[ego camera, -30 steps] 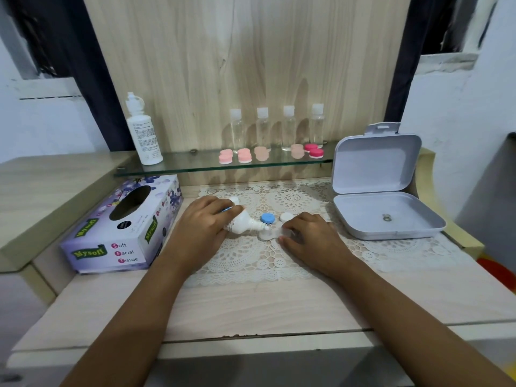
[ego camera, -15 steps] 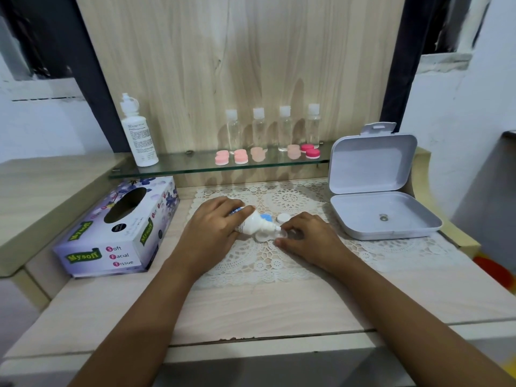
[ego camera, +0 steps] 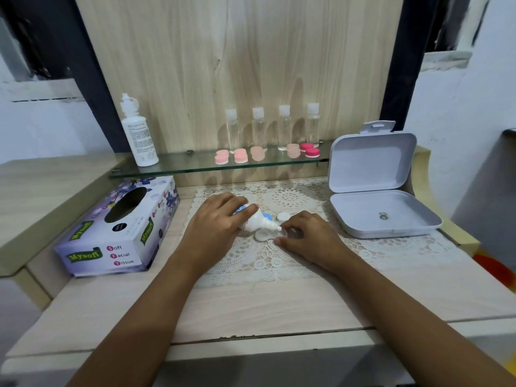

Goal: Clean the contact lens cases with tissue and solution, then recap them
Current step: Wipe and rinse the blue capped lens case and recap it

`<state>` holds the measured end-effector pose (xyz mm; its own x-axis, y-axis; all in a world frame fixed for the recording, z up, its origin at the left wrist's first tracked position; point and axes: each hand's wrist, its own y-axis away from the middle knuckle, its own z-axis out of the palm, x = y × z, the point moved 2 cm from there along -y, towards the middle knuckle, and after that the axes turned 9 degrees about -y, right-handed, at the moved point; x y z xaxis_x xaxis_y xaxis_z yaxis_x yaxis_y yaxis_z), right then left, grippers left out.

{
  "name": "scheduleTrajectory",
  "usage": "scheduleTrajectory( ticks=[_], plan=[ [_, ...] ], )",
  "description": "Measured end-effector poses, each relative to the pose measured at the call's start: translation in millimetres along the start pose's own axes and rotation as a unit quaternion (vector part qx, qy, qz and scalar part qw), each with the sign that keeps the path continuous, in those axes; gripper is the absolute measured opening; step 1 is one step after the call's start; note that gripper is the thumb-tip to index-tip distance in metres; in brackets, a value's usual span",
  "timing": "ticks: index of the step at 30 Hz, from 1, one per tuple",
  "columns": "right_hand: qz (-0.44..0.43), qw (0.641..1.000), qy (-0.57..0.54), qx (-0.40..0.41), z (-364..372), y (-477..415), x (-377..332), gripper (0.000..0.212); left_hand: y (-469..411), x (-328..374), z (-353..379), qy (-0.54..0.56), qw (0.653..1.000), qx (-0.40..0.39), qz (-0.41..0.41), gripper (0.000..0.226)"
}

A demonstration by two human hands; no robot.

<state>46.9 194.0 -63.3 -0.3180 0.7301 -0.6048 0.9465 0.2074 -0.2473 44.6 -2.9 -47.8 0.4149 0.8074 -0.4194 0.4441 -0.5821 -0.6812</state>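
At centre frame you have a white solution bottle (ego camera: 254, 221) with a blue label, a white lens case (ego camera: 263, 235), a blue cap (ego camera: 267, 216) and a white cap (ego camera: 283, 217) on the white lace mat (ego camera: 290, 196), the purple floral tissue box (ego camera: 122, 230) at left, and pink cases (ego camera: 241, 156) in the upper middle.

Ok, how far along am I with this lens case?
Done: the lens case is uncapped; the blue cap and white cap lie on the lace mat behind it. In hand: your left hand tilts the solution bottle, nozzle at the case, which your right hand pinches steady. Left: wiping with tissue from the tissue box, no loose tissue shows, then recapping.
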Motion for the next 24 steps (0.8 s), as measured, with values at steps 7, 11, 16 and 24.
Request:
scheduleTrajectory(
  ticks=[7, 11, 16, 24],
  plan=[
    [-0.003, 1.000, 0.007, -0.001, -0.8, 0.1, -1.7, 0.037, -0.8, -0.4, 0.3, 0.006, 1.000, 0.000, -0.002, 0.047],
    [-0.003, 1.000, 0.005, -0.002, -0.9, 0.3, -2.0, 0.037, -0.8, -0.3, 0.1, 0.012, 1.000, -0.004, -0.006, 0.047],
    [-0.004, 1.000, 0.004, -0.001, -1.1, 0.8, -1.5, 0.036, -1.0, 0.0, -0.3, 0.013, 1.000, -0.009, -0.009, 0.048],
    [-0.003, 1.000, 0.003, 0.000, -0.2, 0.7, -0.9, 0.037, -0.7, -0.2, 0.7, 0.014, 1.000, -0.009, -0.010, 0.048]
  ],
)
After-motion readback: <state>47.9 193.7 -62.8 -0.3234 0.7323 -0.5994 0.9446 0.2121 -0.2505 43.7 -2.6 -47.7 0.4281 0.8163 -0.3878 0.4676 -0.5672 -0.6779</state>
